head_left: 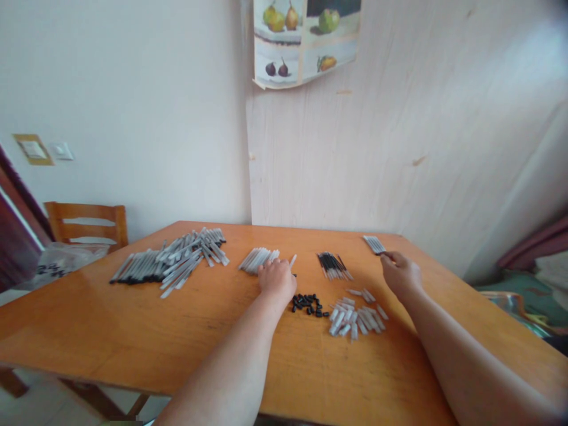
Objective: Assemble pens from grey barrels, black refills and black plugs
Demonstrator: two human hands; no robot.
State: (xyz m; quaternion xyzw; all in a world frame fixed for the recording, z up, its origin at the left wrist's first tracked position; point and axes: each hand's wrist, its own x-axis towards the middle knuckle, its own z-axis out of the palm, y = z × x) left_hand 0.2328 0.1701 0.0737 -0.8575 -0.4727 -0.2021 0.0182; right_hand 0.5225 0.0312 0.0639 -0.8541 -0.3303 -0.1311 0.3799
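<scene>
My left hand (277,279) is curled at the near edge of a row of white translucent pen barrels (257,259), its fingertips mostly hidden. A single barrel (293,260) shows just right of that hand, with a small dark piece by the thumb; I cannot tell if it is gripped. At the far right, my right hand (402,273) pinches the dark end of a pen at a short row of pens (373,244). Between the hands lie dark-tipped pen refills (333,266). Small black caps (306,303) and short translucent sleeves (355,319) are scattered nearer to me.
A big heap of black-ended pens (177,260) covers the left part of the wooden table (186,343). Behind the table stands a wall with a fruit poster (306,41). A wooden chair (86,222) and a plastic bag (66,260) are at the left.
</scene>
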